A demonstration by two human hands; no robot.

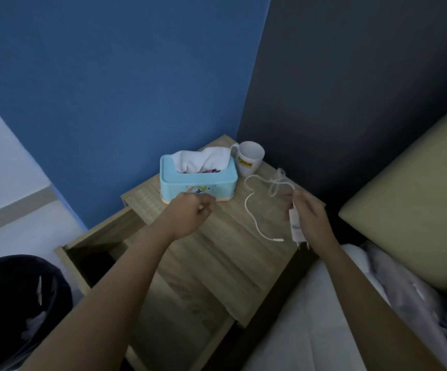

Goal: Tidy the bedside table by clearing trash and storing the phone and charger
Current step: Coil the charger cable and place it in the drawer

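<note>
A black bin [16, 303] stands at the far left, beside an open drawer [93, 253] of the desk [217, 250]. The left hand [190, 212] reaches forward over the desk, fingers curled shut just in front of a blue tissue box [198, 180]; whether it grips anything cannot be told. A white mug [250, 158] stands behind the box. The white cable [251, 210] loops across the desk. The right hand [308, 218] is raised at the desk's right edge, closed around the white charger plug [296, 228], prongs pointing down. The bed [377, 303] lies to the right.
</note>
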